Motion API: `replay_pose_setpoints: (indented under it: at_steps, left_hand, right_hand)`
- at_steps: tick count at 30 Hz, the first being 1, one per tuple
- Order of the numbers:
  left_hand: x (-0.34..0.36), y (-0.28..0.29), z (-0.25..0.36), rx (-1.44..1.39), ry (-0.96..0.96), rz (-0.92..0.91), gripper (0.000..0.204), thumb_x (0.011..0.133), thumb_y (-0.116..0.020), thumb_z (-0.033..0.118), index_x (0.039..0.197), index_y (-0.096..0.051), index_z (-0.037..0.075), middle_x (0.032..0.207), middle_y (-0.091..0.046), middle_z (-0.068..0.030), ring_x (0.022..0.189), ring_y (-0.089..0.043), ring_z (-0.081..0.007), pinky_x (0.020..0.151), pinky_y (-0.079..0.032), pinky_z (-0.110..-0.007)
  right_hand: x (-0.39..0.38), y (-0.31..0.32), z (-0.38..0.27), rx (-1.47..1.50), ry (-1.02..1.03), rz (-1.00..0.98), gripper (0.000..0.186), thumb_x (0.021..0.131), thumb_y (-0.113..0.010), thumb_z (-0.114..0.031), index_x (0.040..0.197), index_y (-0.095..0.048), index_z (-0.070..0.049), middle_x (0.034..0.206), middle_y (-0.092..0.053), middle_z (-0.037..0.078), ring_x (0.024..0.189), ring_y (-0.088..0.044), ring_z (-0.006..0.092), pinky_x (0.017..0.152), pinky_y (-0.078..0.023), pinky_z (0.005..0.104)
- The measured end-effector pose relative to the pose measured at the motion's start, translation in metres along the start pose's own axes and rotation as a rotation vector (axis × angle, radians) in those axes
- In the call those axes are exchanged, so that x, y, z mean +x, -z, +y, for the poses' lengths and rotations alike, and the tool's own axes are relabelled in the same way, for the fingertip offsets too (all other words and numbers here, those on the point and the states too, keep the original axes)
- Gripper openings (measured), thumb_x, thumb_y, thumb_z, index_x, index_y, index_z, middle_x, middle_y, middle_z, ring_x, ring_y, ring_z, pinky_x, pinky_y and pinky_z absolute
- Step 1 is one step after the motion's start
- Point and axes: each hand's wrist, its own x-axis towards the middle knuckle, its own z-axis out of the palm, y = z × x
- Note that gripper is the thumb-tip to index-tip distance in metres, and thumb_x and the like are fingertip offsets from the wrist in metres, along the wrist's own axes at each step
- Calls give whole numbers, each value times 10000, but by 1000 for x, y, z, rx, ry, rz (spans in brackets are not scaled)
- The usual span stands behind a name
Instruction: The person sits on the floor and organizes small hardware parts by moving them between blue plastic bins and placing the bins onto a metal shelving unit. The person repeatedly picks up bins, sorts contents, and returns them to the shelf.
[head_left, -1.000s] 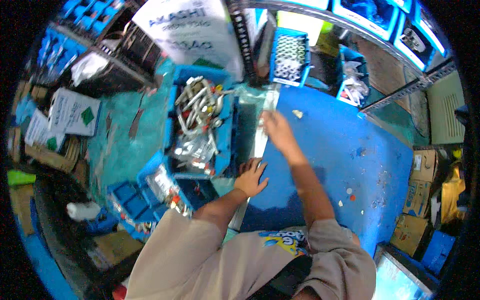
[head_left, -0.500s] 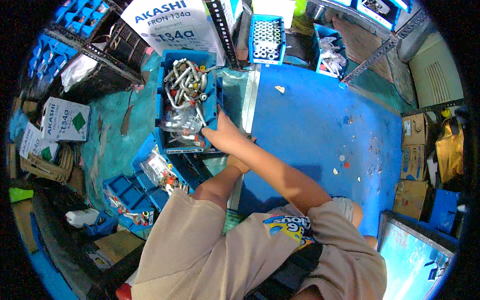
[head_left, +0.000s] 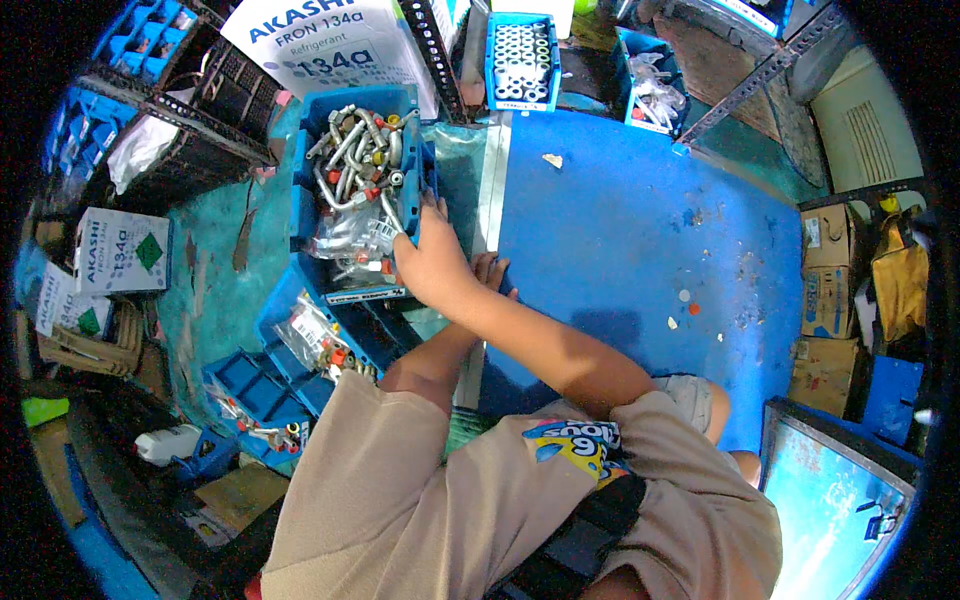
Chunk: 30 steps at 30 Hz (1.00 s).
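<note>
Your right hand (head_left: 435,258), the nearer, touched the bin (head_left: 301,200) just left of it, long axis running away from you; couldn't tell its grip, nor half-hidden left hand's (head_left: 489,270).

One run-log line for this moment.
right hand: at blue plastic bin | left hand: at long white strip, partly hidden | bin contents: bent silver metal tubes
</note>
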Motion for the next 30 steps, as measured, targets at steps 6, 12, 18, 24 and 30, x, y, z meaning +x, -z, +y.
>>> replay_pose_setpoints:
  at_steps: [6, 12, 18, 24, 30]
  left_hand:
    - [4, 9, 10, 65, 17, 25, 590, 794, -636, 373, 1275, -465, 77, 1342, -407, -157, 1295, -345, -343, 1040, -287, -526]
    - [-2, 0, 6, 126, 37, 26, 633, 822, -611, 407, 1342, -424, 100, 1374, -388, -147, 1312, -332, -328, 1070, -262, -515]
    - [5, -5, 1, -17, 72, -52, 631, 844, -578, 443, 1368, -422, 129, 1428, -364, -157, 1340, -290, -385, 1085, -212, -566]
    - [23, 30, 25, -78, 237, -395, 563, 923, -467, 437, 1387, -405, 123, 1428, -396, -169, 1351, -328, -334, 1113, -226, -485]
    - [14, 34, 28, -179, 306, -364, 606, 897, -425, 571, 1363, -478, 188, 1317, -547, -149, 1197, -517, -367, 1043, -375, -482]
  right_hand:
    - [-5, 1, -17, 233, 50, 16, 574, 830, -502, -27, 1373, -345, 75, 1265, -471, 346, 1153, -478, 487, 1005, -372, 452]
    - [-4, 8, -34, 510, -145, 24, 353, 836, -476, 3, 1187, -511, 7, 756, -569, 124, 559, -562, 182, 532, -466, 331]
    - [2, 46, -57, 514, -209, -6, 234, 798, -496, 33, 1007, -598, 2, 685, -591, 97, 548, -564, 190, 532, -463, 357]
    - [-12, 97, -63, 527, -118, 29, 339, 805, -514, 7, 1122, -631, -17, 771, -605, 8, 616, -542, 63, 540, -459, 232]
    - [-39, 191, -31, 439, -135, 267, 394, 798, -548, -32, 1188, -599, -4, 718, -610, 29, 481, -492, 82, 421, -423, 261]
